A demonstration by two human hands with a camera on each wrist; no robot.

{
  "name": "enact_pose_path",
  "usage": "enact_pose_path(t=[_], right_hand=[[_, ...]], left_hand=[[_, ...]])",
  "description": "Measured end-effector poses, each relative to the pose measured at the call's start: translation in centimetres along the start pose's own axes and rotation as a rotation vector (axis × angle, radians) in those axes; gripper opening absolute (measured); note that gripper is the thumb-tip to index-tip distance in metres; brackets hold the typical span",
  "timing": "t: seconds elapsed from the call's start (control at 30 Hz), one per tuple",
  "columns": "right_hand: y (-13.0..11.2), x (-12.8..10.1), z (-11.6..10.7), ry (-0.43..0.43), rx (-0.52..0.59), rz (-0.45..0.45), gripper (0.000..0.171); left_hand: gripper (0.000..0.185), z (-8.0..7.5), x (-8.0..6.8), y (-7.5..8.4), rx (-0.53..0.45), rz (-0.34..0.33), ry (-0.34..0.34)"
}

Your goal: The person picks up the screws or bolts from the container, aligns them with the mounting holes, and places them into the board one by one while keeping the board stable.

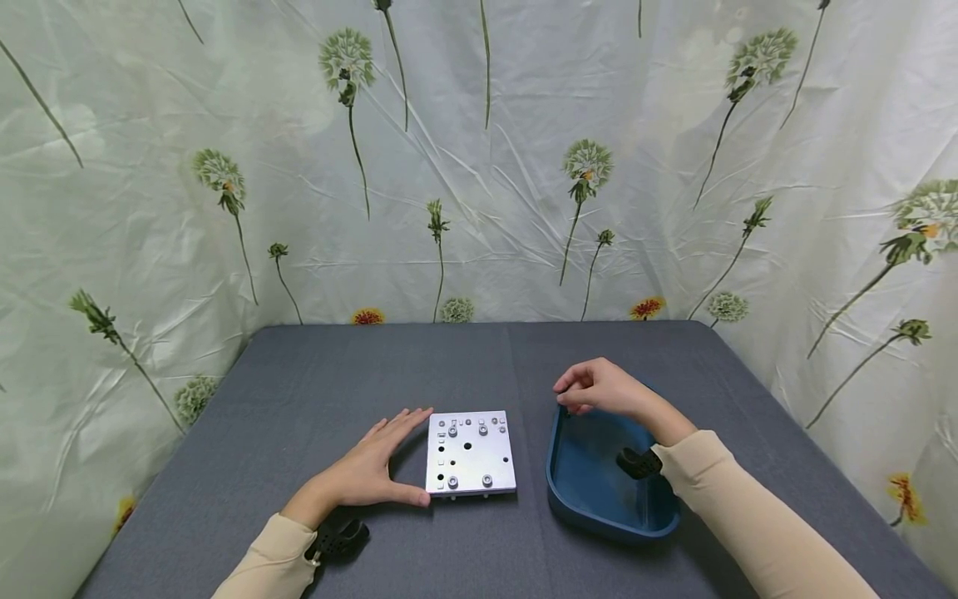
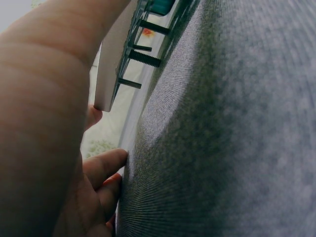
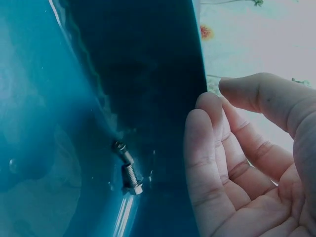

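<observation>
A square silver metal plate [image 1: 471,453] with several holes and screws lies in the middle of the table. Threaded shanks [image 2: 144,58] stick out of its underside in the left wrist view. Beside the plate's left edge, my left hand [image 1: 374,466] spreads its straight fingers and thumb, the tips at two corners. My right hand [image 1: 599,389] hovers at the far left corner of a blue tray [image 1: 557,487], fingers loosely bent, with nothing visible between them. Below those fingers, two small bolts [image 3: 129,173] lie in the tray's corner.
Dark grey cloth [image 1: 359,366] covers the table. A pale curtain [image 1: 479,208] printed with flowers hangs behind it and at both sides. My right forearm [image 1: 748,507] reaches across the tray's right side. Black straps [image 1: 340,541] sit on both wrists.
</observation>
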State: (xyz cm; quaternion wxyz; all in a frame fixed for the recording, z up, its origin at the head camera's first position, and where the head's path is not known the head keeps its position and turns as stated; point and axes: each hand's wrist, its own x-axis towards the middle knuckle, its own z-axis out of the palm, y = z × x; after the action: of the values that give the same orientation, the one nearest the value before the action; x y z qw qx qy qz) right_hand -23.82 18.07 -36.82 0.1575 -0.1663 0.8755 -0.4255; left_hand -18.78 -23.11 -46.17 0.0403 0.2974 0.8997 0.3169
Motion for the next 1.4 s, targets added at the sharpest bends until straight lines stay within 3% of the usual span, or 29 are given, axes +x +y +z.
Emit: enact_pose_path(t=[0.37,0.93,1.2,1.4], right_hand=[[0.6,-0.4,0.0,0.028,0.058,0.012,0.02],[3.2,0.0,0.8,-0.024,-0.002,0.107,0.018],[3.5,-0.1,0.9,-0.048,-0.017,0.104,0.018],[3.6,-0.3,1.0,0.012,-0.061,0.151,0.013]], left_hand=[[0.124,0.0,0.0,0.0,0.003,0.001,0.002],[0.124,0.0,0.0,0.1,0.001,-0.007,-0.002],[0.125,0.0,0.1,0.0,0.005,-0.001,0.002],[0.124,0.0,0.0,-0.1,0.007,-0.001,0.002]])
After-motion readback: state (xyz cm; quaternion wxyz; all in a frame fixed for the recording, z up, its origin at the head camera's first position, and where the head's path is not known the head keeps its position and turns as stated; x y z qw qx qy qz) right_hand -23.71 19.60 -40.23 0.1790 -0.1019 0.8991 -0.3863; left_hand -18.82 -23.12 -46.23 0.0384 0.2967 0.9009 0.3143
